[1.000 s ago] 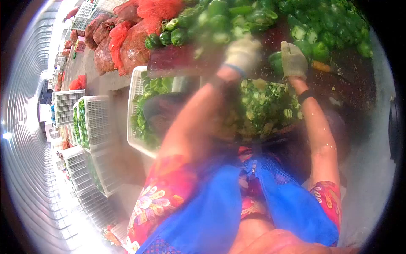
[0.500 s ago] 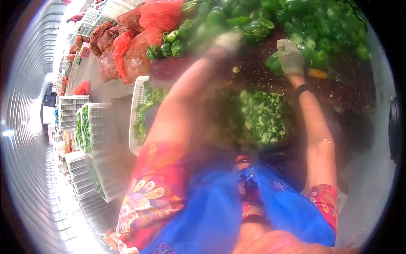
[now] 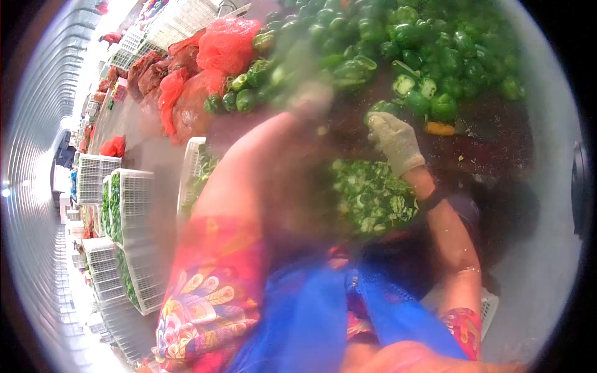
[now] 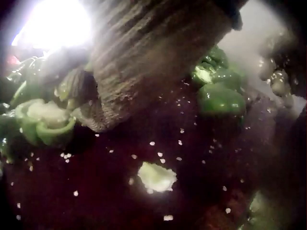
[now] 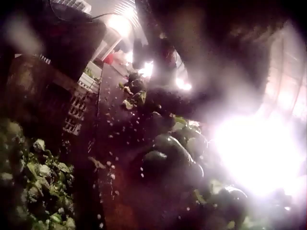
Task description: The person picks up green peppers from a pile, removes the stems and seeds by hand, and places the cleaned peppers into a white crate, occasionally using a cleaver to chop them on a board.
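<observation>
My left hand [image 3: 311, 102], in a pale glove and blurred, reaches over the dark red table [image 4: 120, 201] toward the peppers at its far left. In the left wrist view its gloved fingers [image 4: 112, 108] come down beside a cut-open green pepper [image 4: 55, 129]. My right hand [image 3: 396, 142], also gloved, has its fingers bent just above the table's near edge. They overlap a green pepper [image 3: 384, 109] in the head view; I cannot tell whether they hold anything. In the right wrist view a dark green pepper [image 5: 170, 148] lies below the hand.
Green peppers [image 3: 448, 59] heap along the far side. Chopped pepper pieces [image 3: 373, 196] fill a container below the near edge. A pepper core [image 4: 157, 177] and seeds lie on the table. Red mesh sacks [image 3: 227, 46] and white crates [image 3: 134, 205] stand at left.
My left hand has moved left across the table toward the left-hand peppers. The right hand has drawn back toward my body, while the pepper near it stays in place. The head view has shifted.
</observation>
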`<state>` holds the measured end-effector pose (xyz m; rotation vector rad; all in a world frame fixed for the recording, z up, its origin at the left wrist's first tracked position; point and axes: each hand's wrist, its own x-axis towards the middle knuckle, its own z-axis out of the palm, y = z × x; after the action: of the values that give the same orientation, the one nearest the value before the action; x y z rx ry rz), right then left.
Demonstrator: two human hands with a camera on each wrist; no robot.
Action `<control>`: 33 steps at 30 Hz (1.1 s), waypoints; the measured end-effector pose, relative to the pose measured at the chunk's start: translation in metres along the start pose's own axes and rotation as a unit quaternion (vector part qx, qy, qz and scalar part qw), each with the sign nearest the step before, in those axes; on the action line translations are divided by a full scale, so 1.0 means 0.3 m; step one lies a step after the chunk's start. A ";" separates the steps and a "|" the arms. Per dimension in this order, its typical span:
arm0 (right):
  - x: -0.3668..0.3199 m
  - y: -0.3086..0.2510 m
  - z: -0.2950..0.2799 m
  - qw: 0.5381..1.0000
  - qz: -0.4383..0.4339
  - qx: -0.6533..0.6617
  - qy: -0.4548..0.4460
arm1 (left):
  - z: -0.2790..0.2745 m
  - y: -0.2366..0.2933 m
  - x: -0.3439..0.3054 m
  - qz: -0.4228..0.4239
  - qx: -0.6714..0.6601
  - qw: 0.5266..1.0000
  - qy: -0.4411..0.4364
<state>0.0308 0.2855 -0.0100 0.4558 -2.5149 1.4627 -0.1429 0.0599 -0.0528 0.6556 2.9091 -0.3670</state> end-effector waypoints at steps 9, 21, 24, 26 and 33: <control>0.103 -0.052 0.009 0.796 0.460 0.393 -0.017 | -0.088 0.030 -0.117 -0.008 0.128 0.990 0.055; 0.059 -0.024 0.012 0.835 0.430 0.338 -0.051 | -0.036 -0.009 -0.108 0.015 -0.040 0.998 0.048; 0.070 -0.008 0.028 0.827 0.429 0.356 -0.069 | -0.165 0.012 -0.182 -0.034 -0.101 0.993 0.042; 0.082 -0.055 0.023 0.827 0.433 0.356 -0.046 | -0.209 0.075 -0.180 0.000 -0.113 0.993 0.038; 0.112 0.307 0.141 0.974 0.045 0.220 0.011 | -0.329 0.350 -0.352 -0.078 -0.470 0.876 0.074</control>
<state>-0.0343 0.2859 -0.0948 0.3894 -2.2088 2.0571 -0.0102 0.1352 0.0400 0.2754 2.7661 1.0686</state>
